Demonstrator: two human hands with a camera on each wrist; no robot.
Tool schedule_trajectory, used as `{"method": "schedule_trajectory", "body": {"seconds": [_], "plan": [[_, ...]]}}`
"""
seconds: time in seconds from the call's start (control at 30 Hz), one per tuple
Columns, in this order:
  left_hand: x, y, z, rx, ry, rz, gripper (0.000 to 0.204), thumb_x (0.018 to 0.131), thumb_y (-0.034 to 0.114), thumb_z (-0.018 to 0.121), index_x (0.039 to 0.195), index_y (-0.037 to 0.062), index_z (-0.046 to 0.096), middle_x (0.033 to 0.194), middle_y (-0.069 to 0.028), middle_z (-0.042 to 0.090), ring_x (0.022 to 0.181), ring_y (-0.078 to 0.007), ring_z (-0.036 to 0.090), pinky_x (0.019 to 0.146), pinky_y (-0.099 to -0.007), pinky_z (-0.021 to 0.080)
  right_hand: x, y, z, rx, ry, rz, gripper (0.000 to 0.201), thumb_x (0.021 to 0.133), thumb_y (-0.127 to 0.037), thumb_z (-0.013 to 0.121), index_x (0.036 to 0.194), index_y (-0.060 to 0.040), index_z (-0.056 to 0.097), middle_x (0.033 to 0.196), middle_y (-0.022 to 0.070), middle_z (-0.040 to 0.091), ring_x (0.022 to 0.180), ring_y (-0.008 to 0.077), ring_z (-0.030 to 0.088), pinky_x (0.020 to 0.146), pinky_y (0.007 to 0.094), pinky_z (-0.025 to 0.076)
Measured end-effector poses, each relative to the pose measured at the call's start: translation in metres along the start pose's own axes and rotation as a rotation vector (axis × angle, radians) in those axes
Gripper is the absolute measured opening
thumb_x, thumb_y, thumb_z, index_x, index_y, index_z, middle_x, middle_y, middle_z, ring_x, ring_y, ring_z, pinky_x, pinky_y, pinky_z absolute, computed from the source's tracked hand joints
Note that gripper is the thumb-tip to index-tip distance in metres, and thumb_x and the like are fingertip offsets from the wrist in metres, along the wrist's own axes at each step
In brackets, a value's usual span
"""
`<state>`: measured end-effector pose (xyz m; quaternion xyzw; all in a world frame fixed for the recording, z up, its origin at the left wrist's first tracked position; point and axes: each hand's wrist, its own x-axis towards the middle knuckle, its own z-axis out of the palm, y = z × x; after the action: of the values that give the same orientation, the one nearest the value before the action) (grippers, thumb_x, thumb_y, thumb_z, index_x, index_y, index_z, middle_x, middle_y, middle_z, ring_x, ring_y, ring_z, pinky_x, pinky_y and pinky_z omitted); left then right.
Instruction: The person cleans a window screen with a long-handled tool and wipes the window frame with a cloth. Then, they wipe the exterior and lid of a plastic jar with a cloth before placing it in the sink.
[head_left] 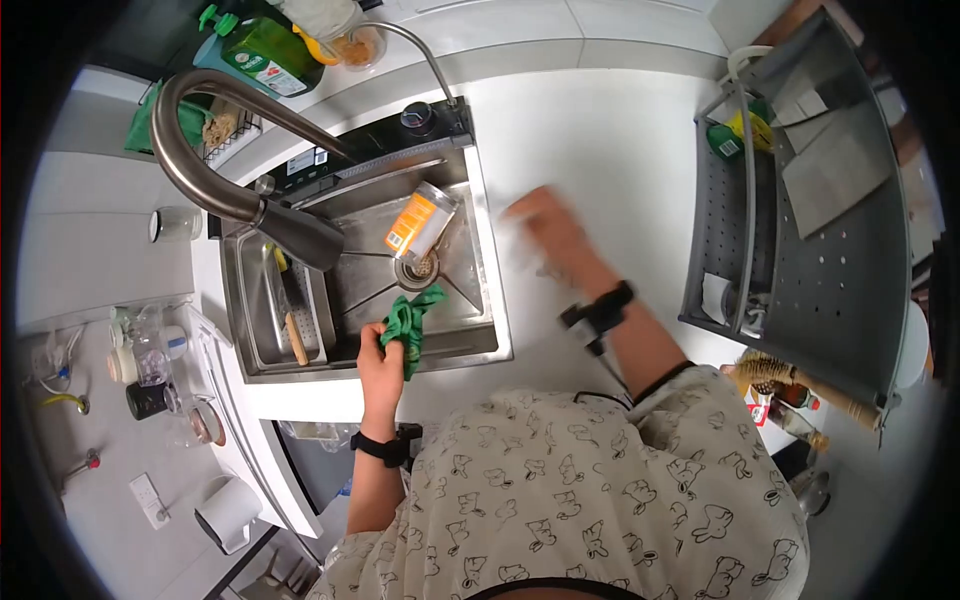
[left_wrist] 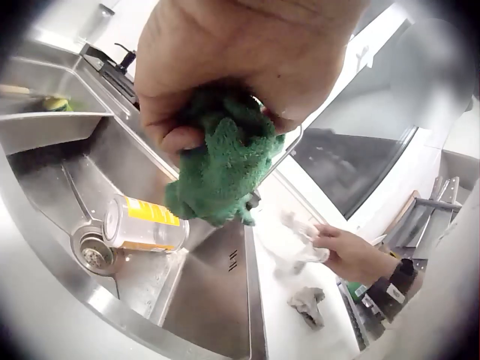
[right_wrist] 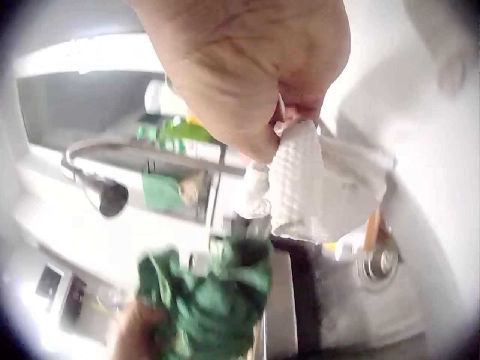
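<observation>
My left hand grips a crumpled green cloth over the front edge of the sink. In the left wrist view the cloth bunches below the curled fingers. Blurred in the head view, my right hand is over the white counter, right of the sink. It pinches a white textured paper towel or cloth, which hangs from the fingertips in the right wrist view. On its side in the basin lies an orange and white canister, next to the drain.
A crumpled greyish wipe lies on the counter. The faucet arches over the sink's left part, where a wooden-handled tool lies in a side compartment. A grey perforated rack stands at right; a green bottle stands behind the sink.
</observation>
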<state>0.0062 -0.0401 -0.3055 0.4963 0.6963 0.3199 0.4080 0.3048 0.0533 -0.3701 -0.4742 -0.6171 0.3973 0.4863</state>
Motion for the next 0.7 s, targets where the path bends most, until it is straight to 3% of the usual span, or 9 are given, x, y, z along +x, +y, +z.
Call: {"method": "schedule_trajectory", "body": {"seconds": [0.07,0.1,0.23,0.33,0.4,0.43,0.57,0.63,0.7], "plan": [[-0.005,-0.002,-0.001,0.016,-0.014,0.025,0.012,0.079,0.006,0.047,0.090,0.0014,0.047,0.070,-0.0055,0.052,0.061,-0.0102,0.047,0.057,-0.0245,0.041,-0.002,0.034,-0.080,-0.315,0.433,0.170,0.031,0.073,0.008,0.045,0.096,-0.0050,0.062,0.093,0.0133,0.053,0.088,0.0282,0.052,0.077,0.0342,0.044],[-0.008,-0.001,-0.001,0.061,-0.043,0.032,0.013,0.079,0.008,0.047,0.090,0.0014,0.047,0.070,-0.0073,0.052,0.061,-0.0123,0.049,0.058,-0.0257,0.042,-0.010,0.046,-0.125,-0.746,0.499,0.146,0.031,0.074,0.006,0.046,0.099,-0.0051,0.061,0.095,0.0145,0.052,0.088,0.0289,0.052,0.077,0.0349,0.044],[-0.013,0.014,0.017,0.226,-0.218,0.130,0.018,0.080,0.011,0.050,0.095,0.0021,0.047,0.072,-0.0159,0.057,0.064,-0.0254,0.057,0.061,-0.0327,0.045,-0.030,0.092,-0.170,-0.972,0.646,0.408,0.027,0.083,-0.004,0.047,0.107,-0.0055,0.058,0.095,0.0172,0.052,0.088,0.0298,0.052,0.076,0.0375,0.044],[-0.008,0.035,0.050,0.216,-0.394,0.241,0.021,0.080,0.011,0.052,0.099,0.0026,0.047,0.074,-0.0171,0.058,0.067,-0.0301,0.060,0.061,-0.0353,0.046,-0.012,0.072,-0.119,-0.319,0.604,0.514,0.028,0.090,-0.027,0.048,0.091,0.0004,0.054,0.090,0.0199,0.049,0.082,0.0299,0.050,0.072,0.0368,0.041],[-0.005,0.052,0.073,0.212,-0.558,0.333,0.025,0.080,0.012,0.053,0.103,0.0037,0.047,0.074,-0.0177,0.059,0.069,-0.0334,0.060,0.060,-0.0381,0.047,-0.023,0.075,-0.076,-0.469,0.510,0.331,0.035,0.089,-0.032,0.049,0.088,0.0024,0.051,0.085,0.0181,0.051,0.082,0.0288,0.049,0.076,0.0339,0.040],[-0.001,0.069,0.086,0.253,-0.644,0.313,0.028,0.080,0.012,0.054,0.106,0.0042,0.046,0.075,-0.0180,0.059,0.069,-0.0346,0.060,0.060,-0.0397,0.047,-0.022,0.029,-0.061,-0.325,0.451,0.556,0.033,0.089,-0.031,0.049,0.090,0.0025,0.051,0.089,0.0182,0.050,0.085,0.0297,0.048,0.079,0.0336,0.038],[0.019,0.069,0.160,0.418,-0.507,0.604,0.036,0.078,0.016,0.058,0.111,0.0078,0.046,0.089,-0.0164,0.058,0.068,-0.0350,0.060,0.060,-0.0415,0.049,-0.056,0.015,-0.076,-0.747,0.005,0.149,0.028,0.089,-0.023,0.045,0.107,-0.0008,0.050,0.100,0.0201,0.048,0.095,0.0331,0.047,0.082,0.0385,0.042],[0.029,0.063,0.176,0.567,-0.426,0.693,0.037,0.077,0.017,0.059,0.111,0.0087,0.047,0.093,-0.0155,0.056,0.068,-0.0351,0.059,0.060,-0.0421,0.050,-0.059,-0.001,-0.094,-0.750,0.233,0.627,0.032,0.084,-0.008,0.048,0.116,-0.0017,0.048,0.103,0.0193,0.046,0.097,0.0319,0.049,0.082,0.0371,0.044],[0.030,0.051,0.183,0.673,-0.602,0.728,0.032,0.077,0.018,0.057,0.107,0.0096,0.049,0.094,-0.0139,0.053,0.068,-0.0343,0.059,0.062,-0.0419,0.050,-0.072,0.021,-0.111,-1.055,0.304,0.580,0.030,0.082,0.000,0.046,0.112,0.0046,0.047,0.105,0.0203,0.044,0.096,0.0337,0.050,0.083,0.0359,0.045]]}}
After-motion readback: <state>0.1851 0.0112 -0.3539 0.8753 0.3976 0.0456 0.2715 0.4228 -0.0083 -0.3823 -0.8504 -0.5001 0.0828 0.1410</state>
